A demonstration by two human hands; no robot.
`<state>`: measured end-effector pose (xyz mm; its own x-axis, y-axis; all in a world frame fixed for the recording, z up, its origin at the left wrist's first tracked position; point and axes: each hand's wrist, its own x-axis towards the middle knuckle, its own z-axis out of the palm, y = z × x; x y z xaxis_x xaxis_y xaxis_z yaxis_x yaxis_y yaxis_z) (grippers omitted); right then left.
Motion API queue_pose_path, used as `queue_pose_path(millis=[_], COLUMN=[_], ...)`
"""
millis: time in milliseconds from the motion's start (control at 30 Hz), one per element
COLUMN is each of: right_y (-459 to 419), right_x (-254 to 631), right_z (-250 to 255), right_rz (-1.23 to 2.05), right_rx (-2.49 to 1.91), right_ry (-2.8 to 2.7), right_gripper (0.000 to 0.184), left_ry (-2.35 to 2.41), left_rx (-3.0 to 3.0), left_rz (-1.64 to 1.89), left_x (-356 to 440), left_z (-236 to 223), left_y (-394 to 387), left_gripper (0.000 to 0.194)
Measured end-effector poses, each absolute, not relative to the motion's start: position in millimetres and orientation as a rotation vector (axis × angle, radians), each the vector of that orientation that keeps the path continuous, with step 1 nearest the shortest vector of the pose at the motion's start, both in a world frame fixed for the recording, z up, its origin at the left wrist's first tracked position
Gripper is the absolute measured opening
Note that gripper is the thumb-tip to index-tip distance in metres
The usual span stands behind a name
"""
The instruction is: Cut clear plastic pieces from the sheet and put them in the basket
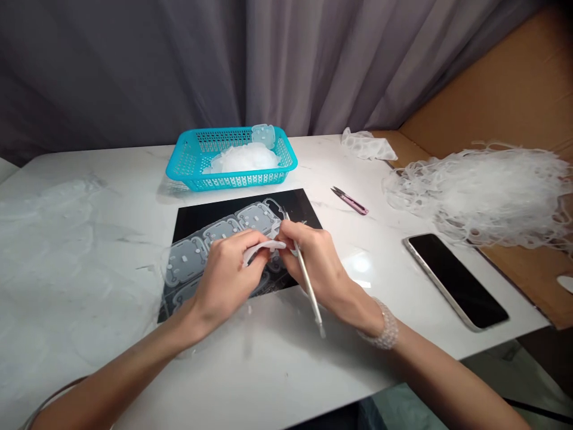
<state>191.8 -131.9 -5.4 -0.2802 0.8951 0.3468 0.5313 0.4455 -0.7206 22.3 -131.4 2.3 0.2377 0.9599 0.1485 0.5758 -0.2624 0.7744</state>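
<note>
My left hand (228,269) is closed on a bent, translucent white silicone piece (264,246), thumb below and fingers above. Close beside it, my right hand (320,257) grips a thin, pale pen-like tool (310,286), whose rear end slants down toward me. The right fingertips meet the edge of the piece; the exact contact at the tool's tip is hidden by the fingers. Under both hands lies a translucent molded sheet (185,261) with rounded-square sections, resting on a black mat (197,222). My hands cover part of the sheet.
A turquoise basket (179,156) holding white pieces (246,158) stands at the back. Pink-handled thread snips (351,201) and a phone (456,280) lie to the right. Stringy white scraps (492,191) heap over cardboard (505,77). Clear sheets (58,269) cover the left side.
</note>
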Motion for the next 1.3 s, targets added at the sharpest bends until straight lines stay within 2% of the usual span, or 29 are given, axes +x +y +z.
queue_pose_path(millis=[200,333,433,567,733,833,967,1067,1167,1300], right_y=[-118.7,-111.6,-111.4,-118.9,-131.6,-132.1,-128.0,-128.5,-130.2,-121.3], right_x=[212.4,227.7,228.3,222.0,216.6,215.1,214.9,212.1,205.8,212.2], right_z=[-2.9,-1.3,-1.4,11.0,29.3,25.1,12.0,5.7,1.0,-7.1], right_rz=[0.429,0.354,0.484,0.832,1.113,1.171,1.099,1.016,0.967,0.766], right_rx=[-1.300,-1.378,-1.366,-1.177,-1.092,-1.135,-1.187,-1.170,-1.173,-1.319], right_ry=[-1.905,-1.829,-1.810,-1.722,-1.711,-1.759,-1.789,-1.821,-1.853,-1.834], right_gripper=[0.028,0.030,0.031,0.025,0.027,0.031,0.032,0.032,0.030,0.030], left_ry=[1.216,1.002,0.957,0.977,1.079,1.179,1.290,1.304,1.118,0.972], left_rx=[1.470,1.155,1.018,0.908,1.144,1.352,1.669,2.049,2.447,2.401], left_rz=[0.961,0.980,0.941,0.926,0.932,0.930,0.923,0.981,1.086,1.234], left_x=[28.9,31.2,30.4,27.9,26.5,27.2,28.2,27.9,27.3,28.2], left_z=[7.2,11.0,11.9,7.1,4.7,9.5,12.3,4.5,-5.2,4.5], left_y=[-132.7,-134.0,-134.5,-131.4,-129.0,-129.6,-131.6,-134.8,-141.1,-152.7], left_gripper=[0.008,0.010,0.011,0.016,0.011,0.011,0.007,0.013,0.021,0.027])
